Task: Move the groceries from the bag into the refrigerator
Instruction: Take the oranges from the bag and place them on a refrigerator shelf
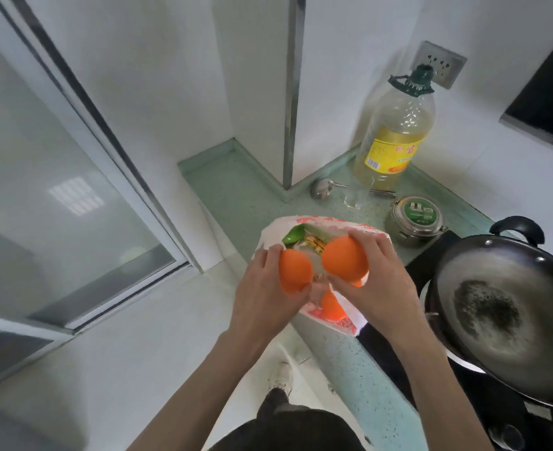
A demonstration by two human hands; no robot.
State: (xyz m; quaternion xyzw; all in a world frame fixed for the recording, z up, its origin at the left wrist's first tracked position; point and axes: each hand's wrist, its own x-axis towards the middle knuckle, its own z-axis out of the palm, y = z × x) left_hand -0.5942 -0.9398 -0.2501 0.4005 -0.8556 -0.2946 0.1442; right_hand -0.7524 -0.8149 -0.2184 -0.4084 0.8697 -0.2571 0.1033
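left hand (263, 288) gripping orange (294, 275), right hand (379, 281) gripping second orange (345, 258), both over open bag (343, 323) on counter (236, 190)

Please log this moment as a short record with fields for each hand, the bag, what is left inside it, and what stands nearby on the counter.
left hand: left hand grips one orange above the bag
right hand: right hand grips a second orange
bag: white plastic bag with red print, open on the green counter
left in bag: a third orange item, a green vegetable, other items unclear
nearby: oil bottle, round tin, wok, ladle
refrigerator: not identifiable in view
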